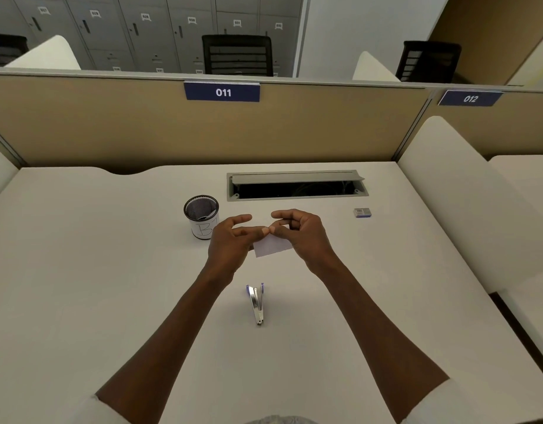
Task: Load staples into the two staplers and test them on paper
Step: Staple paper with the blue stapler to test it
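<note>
A small white piece of paper (pixel 271 246) is held above the middle of the desk. My left hand (pixel 230 240) and my right hand (pixel 300 234) both pinch its top edge, thumbs meeting at the centre. A small blue and silver stapler (pixel 256 302) lies on the desk nearer to me, below the hands, swung open. A small box of staples (pixel 362 212) sits to the right, apart from both hands. Only one stapler is in sight.
A black mesh pen cup (pixel 201 216) with a white label stands just left of my left hand. An open cable tray (pixel 296 185) is set into the white desk (pixel 80 270) behind the hands. Beige partitions (pixel 111 127) close the back, white dividers the sides.
</note>
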Available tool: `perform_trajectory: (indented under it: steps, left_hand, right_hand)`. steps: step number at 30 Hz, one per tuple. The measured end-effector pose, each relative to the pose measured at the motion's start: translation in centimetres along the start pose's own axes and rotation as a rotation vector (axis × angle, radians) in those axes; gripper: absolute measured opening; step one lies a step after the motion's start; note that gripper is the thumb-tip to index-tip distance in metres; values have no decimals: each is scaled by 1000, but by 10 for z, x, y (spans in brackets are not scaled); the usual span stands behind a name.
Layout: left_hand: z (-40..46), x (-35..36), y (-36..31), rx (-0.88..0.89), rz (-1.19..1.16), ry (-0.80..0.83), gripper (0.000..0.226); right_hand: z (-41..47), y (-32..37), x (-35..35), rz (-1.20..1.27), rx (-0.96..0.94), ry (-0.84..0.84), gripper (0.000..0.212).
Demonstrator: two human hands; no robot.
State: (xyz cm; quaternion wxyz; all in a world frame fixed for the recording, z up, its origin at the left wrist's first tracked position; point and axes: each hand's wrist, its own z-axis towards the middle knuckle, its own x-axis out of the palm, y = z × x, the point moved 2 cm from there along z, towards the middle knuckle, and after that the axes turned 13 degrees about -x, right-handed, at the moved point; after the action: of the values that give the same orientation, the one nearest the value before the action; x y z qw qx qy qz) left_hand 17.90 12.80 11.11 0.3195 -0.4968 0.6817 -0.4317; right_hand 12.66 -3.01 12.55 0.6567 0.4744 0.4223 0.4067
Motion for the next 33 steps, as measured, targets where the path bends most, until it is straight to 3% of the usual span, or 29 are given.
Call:
perform_trajectory:
  steps: [12, 19, 27, 33]
  left_hand:
    - [4, 2, 4, 25, -9, -35, 65]
    - [9, -20, 1, 31, 11, -94, 68]
    - [6, -2, -2, 60, 62, -56, 66]
    - [5, -3, -3, 82, 90, -68, 66]
  right_hand:
    - [8, -1, -17, 16, 27, 53, 19]
    - [17, -1, -58, 98, 32, -117, 22]
    - [15, 4, -22, -168, -102, 198, 26]
    - [15, 4, -18, -199, -108, 182, 19]
